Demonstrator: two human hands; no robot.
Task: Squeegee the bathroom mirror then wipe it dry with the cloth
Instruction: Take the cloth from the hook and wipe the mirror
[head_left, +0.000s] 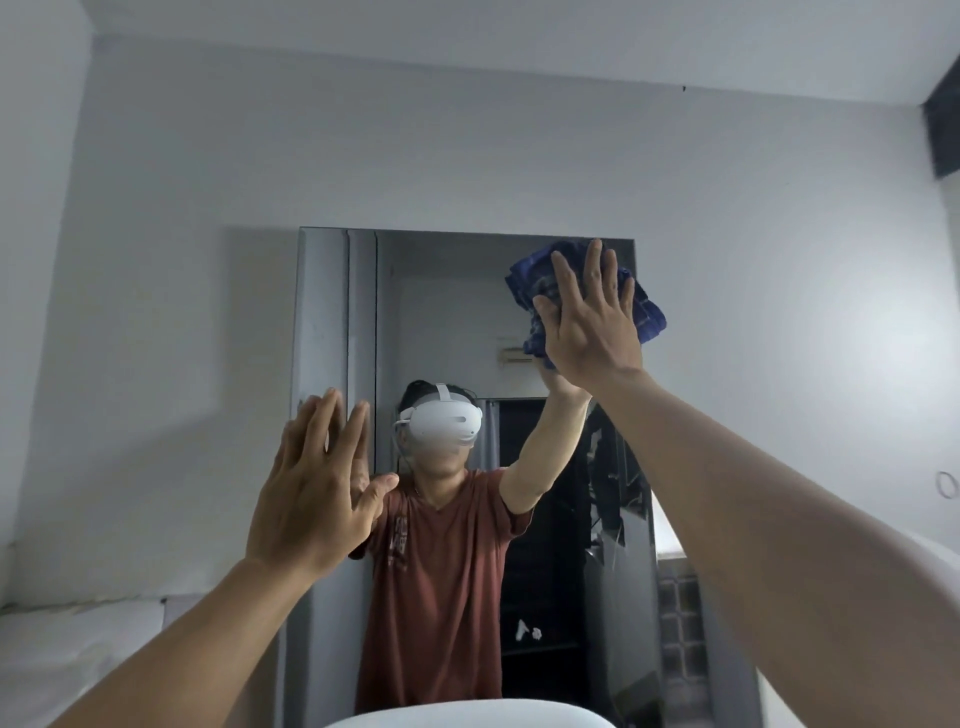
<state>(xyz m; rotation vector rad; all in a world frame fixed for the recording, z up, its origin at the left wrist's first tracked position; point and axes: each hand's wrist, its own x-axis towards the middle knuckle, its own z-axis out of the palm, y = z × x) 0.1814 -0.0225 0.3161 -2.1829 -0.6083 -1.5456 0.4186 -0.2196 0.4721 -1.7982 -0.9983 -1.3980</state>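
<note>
A tall frameless mirror (332, 322) hangs on the white wall ahead. My right hand (589, 322) presses a crumpled blue cloth (649, 317) flat against the glass near the mirror's top right corner, fingers spread over it. My left hand (317, 488) rests flat against the mirror's left edge at mid height, fingers apart, holding nothing. The glass reflects a person in a red-brown shirt with a white headset. No squeegee is in view.
A white basin rim (467, 714) curves along the bottom edge below the mirror. White wall (156, 312) surrounds the mirror. A white ledge (78, 639) lies at the lower left, and a small ring hook (946, 486) sits on the right wall.
</note>
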